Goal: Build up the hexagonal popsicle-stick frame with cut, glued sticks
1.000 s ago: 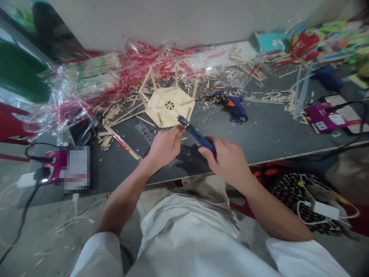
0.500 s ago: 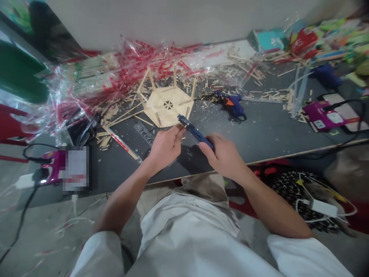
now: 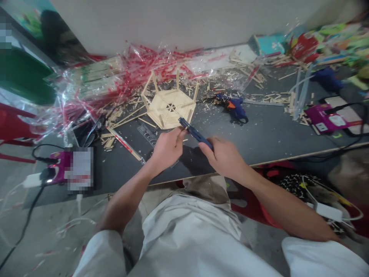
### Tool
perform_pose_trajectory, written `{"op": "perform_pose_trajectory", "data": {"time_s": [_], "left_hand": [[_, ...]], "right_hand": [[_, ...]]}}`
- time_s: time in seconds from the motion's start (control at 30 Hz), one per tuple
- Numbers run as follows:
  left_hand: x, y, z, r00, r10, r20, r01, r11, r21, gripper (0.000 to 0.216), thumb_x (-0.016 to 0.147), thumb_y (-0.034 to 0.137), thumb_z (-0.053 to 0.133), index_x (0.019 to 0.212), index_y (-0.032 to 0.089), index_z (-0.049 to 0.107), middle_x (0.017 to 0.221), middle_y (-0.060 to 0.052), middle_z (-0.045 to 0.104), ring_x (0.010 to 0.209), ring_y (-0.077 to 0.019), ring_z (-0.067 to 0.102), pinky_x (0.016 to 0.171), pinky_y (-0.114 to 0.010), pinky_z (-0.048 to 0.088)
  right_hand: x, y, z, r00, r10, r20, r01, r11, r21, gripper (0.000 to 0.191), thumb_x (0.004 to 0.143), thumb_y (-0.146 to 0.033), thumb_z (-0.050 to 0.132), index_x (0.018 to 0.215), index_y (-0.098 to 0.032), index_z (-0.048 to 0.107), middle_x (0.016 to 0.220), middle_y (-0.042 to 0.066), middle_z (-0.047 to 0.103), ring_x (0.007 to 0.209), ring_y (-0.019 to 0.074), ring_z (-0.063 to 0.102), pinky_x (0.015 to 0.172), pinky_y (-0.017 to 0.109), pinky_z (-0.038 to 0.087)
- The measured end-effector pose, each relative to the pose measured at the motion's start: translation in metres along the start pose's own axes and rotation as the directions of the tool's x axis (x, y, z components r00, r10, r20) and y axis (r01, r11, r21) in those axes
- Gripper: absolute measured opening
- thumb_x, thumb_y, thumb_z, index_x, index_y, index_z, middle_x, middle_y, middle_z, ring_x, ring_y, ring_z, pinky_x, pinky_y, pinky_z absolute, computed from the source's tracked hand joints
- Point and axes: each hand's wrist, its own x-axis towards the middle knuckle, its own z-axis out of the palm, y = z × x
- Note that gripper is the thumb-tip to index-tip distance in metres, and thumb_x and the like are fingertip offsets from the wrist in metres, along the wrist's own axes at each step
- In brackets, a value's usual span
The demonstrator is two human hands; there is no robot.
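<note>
My right hand (image 3: 227, 157) is closed around the handles of a slim blue plier-like cutter (image 3: 196, 133), its head pointing up and to the left. At that head my left hand (image 3: 168, 149) is closed, thumb and fingertips pinched together; whatever they hold is too small to make out. Just beyond both hands, a hexagonal frame of thin wooden sticks (image 3: 160, 104) lies on the dark tabletop. Several short posts stand up from its edge, and a small spoked opening sits at its centre.
A blue glue gun (image 3: 236, 107) lies right of the frame. Cut sticks (image 3: 108, 141) and clear-and-red plastic wrappers (image 3: 138, 67) litter the table's left and back. Purple power strips (image 3: 328, 118) with cables sit at both sides. The table's front edge (image 3: 288, 157) runs near my body.
The whole scene has shifted slightly to the right as my head moved. Both hands keep nearly the same pose around the cutter.
</note>
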Motion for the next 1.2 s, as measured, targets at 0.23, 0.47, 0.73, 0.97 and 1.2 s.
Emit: {"op": "perform_pose_trajectory", "data": {"time_s": [0.23,0.47,0.73,0.97,1.2], "left_hand": [[0.001,-0.003,0.002,1.0,-0.018,0.025,0.018,1.0,0.019,0.032,0.105,0.029,0.043,0.092,0.018,0.07,0.07,-0.003,0.067,0.058,-0.0155,0.055,0.06,-0.028,0.035],[0.0,0.002,0.0,0.998,-0.017,0.054,0.018,1.0,-0.013,0.034,0.105,0.03,0.042,0.089,0.018,0.069,0.071,-0.003,0.068,0.06,-0.0161,0.058,0.061,-0.028,0.036],[-0.002,-0.005,-0.019,0.999,-0.029,-0.021,0.025,0.981,-0.192,0.039,0.109,0.04,0.037,0.105,0.019,0.07,0.06,0.003,0.055,0.051,-0.0118,0.048,0.058,-0.025,0.038],[0.004,-0.01,-0.046,0.995,0.066,-0.071,-0.06,0.995,0.085,0.028,0.108,0.032,0.037,0.117,0.02,0.061,0.087,-0.002,0.071,0.074,-0.0154,0.063,0.074,-0.029,0.044],[0.031,-0.014,-0.06,0.972,0.223,-0.066,-0.19,0.924,0.331,0.03,0.107,0.037,0.048,0.105,0.023,0.074,0.096,-0.008,0.075,0.099,-0.0252,0.065,0.099,-0.043,0.045]], "right_hand": [[-0.003,-0.002,-0.001,0.998,0.058,0.036,-0.056,0.997,-0.045,0.049,0.111,-0.049,0.032,0.093,-0.017,0.065,0.085,0.012,0.072,0.079,0.0265,0.068,0.065,0.033,0.028],[-0.007,-0.004,0.0,0.995,0.096,0.016,-0.094,0.99,-0.104,0.049,0.111,-0.05,0.032,0.092,-0.017,0.064,0.086,0.014,0.075,0.079,0.028,0.07,0.062,0.032,0.024],[-0.01,0.018,-0.007,0.975,0.222,-0.022,-0.22,0.943,-0.249,0.048,0.11,-0.051,0.033,0.096,-0.016,0.063,0.09,0.016,0.075,0.083,0.0312,0.072,0.06,0.032,0.023],[-0.015,0.065,0.008,0.949,0.197,-0.247,-0.272,0.906,-0.324,0.049,0.106,-0.053,0.04,0.106,-0.011,0.066,0.099,0.02,0.073,0.092,0.0355,0.069,0.069,0.037,0.04],[-0.009,0.087,0.023,0.93,0.045,-0.365,-0.178,0.923,-0.34,0.067,0.104,-0.053,0.038,0.141,0.001,0.052,0.127,0.032,0.064,0.113,0.0443,0.06,0.092,0.053,0.047]]}}
